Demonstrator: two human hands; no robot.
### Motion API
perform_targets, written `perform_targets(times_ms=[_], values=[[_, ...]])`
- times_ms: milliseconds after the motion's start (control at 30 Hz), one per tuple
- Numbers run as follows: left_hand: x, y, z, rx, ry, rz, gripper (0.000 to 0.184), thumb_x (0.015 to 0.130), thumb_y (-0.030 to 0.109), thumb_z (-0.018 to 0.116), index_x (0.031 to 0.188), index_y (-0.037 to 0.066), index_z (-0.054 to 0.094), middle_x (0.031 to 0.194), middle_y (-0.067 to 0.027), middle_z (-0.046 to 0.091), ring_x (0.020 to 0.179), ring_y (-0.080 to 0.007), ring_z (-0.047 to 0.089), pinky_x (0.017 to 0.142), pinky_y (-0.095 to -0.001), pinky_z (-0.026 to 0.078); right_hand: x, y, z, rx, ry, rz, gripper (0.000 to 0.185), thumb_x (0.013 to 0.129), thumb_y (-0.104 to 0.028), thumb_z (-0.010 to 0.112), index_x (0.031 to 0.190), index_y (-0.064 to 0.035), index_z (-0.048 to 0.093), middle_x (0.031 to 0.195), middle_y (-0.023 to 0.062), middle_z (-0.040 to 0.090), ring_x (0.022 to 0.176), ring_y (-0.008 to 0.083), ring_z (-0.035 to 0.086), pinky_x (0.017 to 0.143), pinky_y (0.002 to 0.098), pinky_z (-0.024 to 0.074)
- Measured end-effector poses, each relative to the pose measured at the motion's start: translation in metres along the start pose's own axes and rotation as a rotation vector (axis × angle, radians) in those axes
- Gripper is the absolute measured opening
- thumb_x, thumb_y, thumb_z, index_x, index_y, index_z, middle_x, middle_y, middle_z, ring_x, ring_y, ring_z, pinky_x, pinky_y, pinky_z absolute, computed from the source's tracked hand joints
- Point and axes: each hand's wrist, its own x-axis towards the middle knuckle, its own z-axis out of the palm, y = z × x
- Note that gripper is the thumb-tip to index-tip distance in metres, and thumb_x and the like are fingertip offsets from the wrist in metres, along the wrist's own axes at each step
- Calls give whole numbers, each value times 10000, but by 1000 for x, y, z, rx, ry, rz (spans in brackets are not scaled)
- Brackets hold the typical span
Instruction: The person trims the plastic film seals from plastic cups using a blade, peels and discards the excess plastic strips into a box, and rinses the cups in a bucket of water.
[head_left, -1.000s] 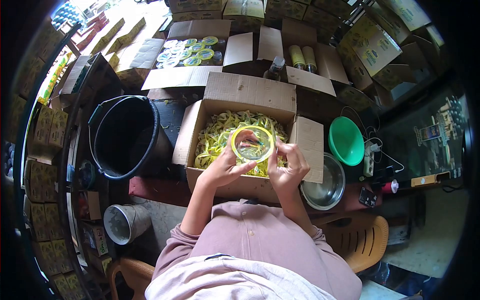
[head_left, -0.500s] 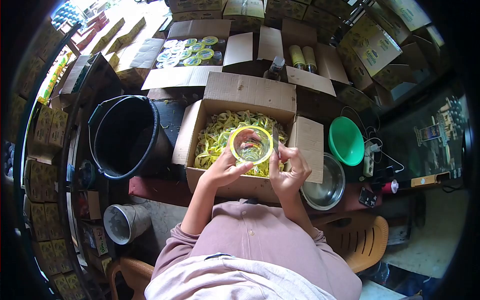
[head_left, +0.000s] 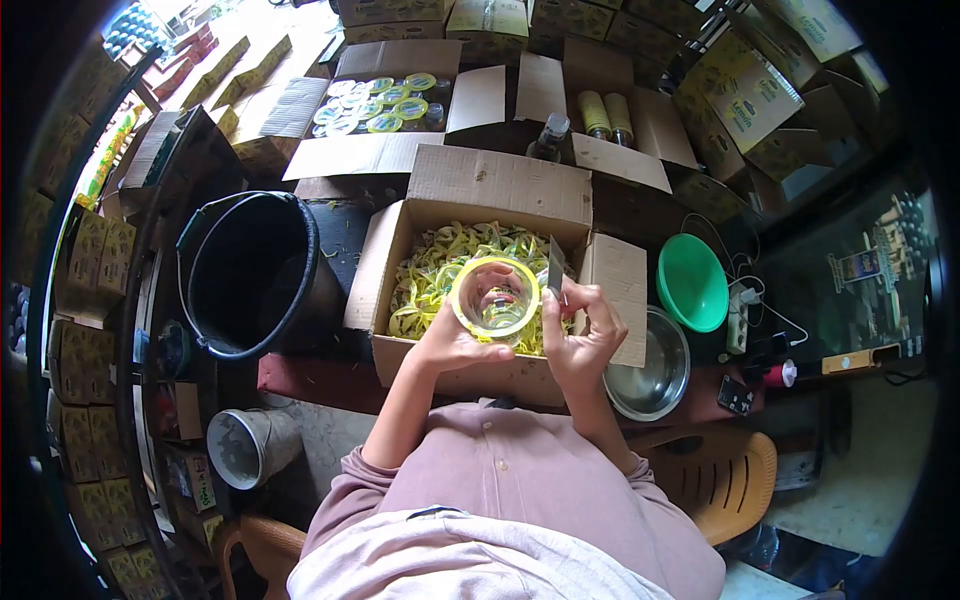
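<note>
My left hand (head_left: 452, 342) is wrapped round a clear plastic cup (head_left: 500, 325) with a yellow rim, its mouth facing me. My right hand (head_left: 585, 338) pinches a knife (head_left: 556, 268), its flat blade pointing up just right of the cup's rim. A narrow gap shows between blade and rim. Both hands are above an open cardboard box (head_left: 500, 185) filled with curled yellow and clear plastic strips (head_left: 422, 290). The knife's handle is hidden in my fingers.
A black bucket (head_left: 318, 300) stands left of the box. To the right are a green bowl (head_left: 692, 285), a metal bowl (head_left: 660, 375) and a power strip (head_left: 739, 325). Behind, one carton (head_left: 365, 155) holds yellow-lidded cups (head_left: 385, 105); a dark bottle (head_left: 548, 140) stands beside another carton.
The cup has shifted slightly left and down in my left hand. The knife has turned to show more of its flat side and now sits farther from the rim.
</note>
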Motion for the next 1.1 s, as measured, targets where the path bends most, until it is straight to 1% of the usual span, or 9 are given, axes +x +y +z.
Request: perform_targets(times_ms=[33, 133, 367, 400, 500, 600, 767, 967, 1100], values=[[0, -7, -3, -27, 19, 20, 711, 670, 142, 747, 1233, 34, 327, 1169, -89, 443, 1117, -177, 435, 930, -322, 373, -1, -1, -1, -1, -6, -1, 164, 668, 39, 645, 819, -10, 604, 645, 53, 560, 527, 100, 497, 491, 224, 398], [-2, -14, -3, -202, 102, -93, 675, 722, 88, 693, 1262, 65, 289, 1189, -89, 430, 1122, -190, 440, 922, -332, 380, -5, -4, -2, -5, -9, -6, 167, 673, 3, 653, 832, -26, 611, 662, 63, 583, 524, 126, 539, 480, 233, 430], [-2, -18, 3, -188, 104, 9, 658, 730, 17, 664, 1269, 108, 297, 1221, -61, 396, 1183, -185, 379, 944, -357, 354, -6, -18, -1, -62, -37, -54, 195, 678, 0, 654, 866, -21, 608, 679, 70, 591, 549, 148, 576, 506, 249, 466], [-2, -17, 4, -183, 111, 10, 659, 727, 13, 666, 1268, 110, 300, 1213, -64, 400, 1174, -185, 387, 939, -356, 358, -6, -18, 1, -78, -38, -71, 196, 680, -1, 653, 870, -19, 607, 683, 71, 593, 556, 153, 584, 512, 251, 472], [0, -14, 5, -158, 112, 31, 661, 718, 6, 673, 1261, 111, 310, 1184, -70, 417, 1143, -183, 411, 925, -354, 374, -6, -15, 7, -66, 8, -85, 181, 652, 27, 666, 807, -20, 586, 633, 48, 546, 496, 107, 481, 456, 229, 382], [3, -9, 8, -124, 98, 61, 656, 707, 9, 685, 1244, 100, 319, 1150, -76, 436, 1107, -180, 435, 908, -350, 392, -8, -15, 3, -112, -47, -58, 198, 684, -2, 650, 876, -23, 605, 703, 72, 599, 573, 159, 597, 522, 256, 485], [4, -8, 10, -76, 138, 57, 646, 685, 33, 716, 1207, 65, 335, 1125, -77, 451, 1070, -184, 465, 897, -342, 413, -8, -14, 3, -134, -40, -76, 181, 683, -6, 648, 855, -30, 595, 715, 74, 603, 589, 173, 605, 534, 264, 490], [2, -10, 12, 87, 171, 73, 687, 666, 66, 741, 1209, 49, 321, 1109, -89, 460, 1074, -180, 469, 901, -328, 419, -9, -11, 5, -190, -9, -113, 163, 677, -5, 646, 825, -37, 585, 746, 84, 615, 614, 205, 615, 563, 289, 498], [1, -10, 9, 177, 133, 35, 701, 662, 80, 749, 1212, 48, 316, 1123, -93, 461, 1055, -178, 486, 892, -324, 426, -6, -7, 4, -206, -19, -128, 178, 668, 10, 645, 829, -34, 584, 752, 87, 615, 614, 206, 614, 564, 289, 498]])
